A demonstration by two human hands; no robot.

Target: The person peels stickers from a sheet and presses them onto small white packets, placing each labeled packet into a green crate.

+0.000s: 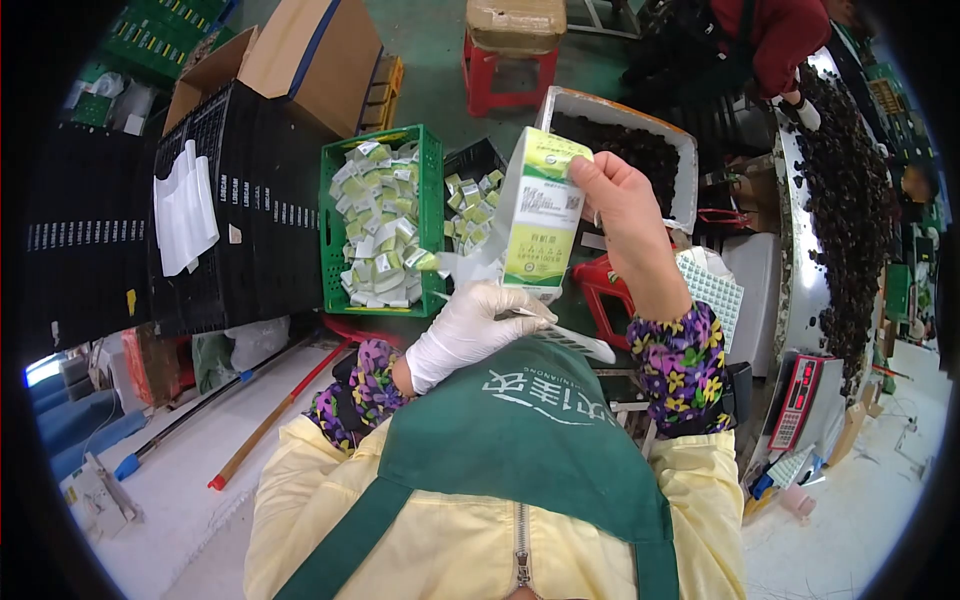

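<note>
A green-and-white printed paper piece (545, 210) with a square code on it stands upright in front of my chest. My right hand (630, 205), bare, pinches its upper right edge between thumb and fingers. At its lower end, my left hand (465, 335) in a white glove has its fingers closed around the bottom, partly hiding it. A pale, blurred strip shows beside the paper, just above the glove. Beyond my left hand is a green crate (432, 230) heaped with small green-and-white packets (378, 215). More such packets (470, 205) lie in a dark crate next to it.
A white foam box (690, 160) of dark pieces stands ahead right, near a red stool (605, 295). Stacked black crates (240, 210) rise at left. A long table (800, 250) with dark pieces and a scale (795, 405) runs along the right; another person (785, 50) stands beyond.
</note>
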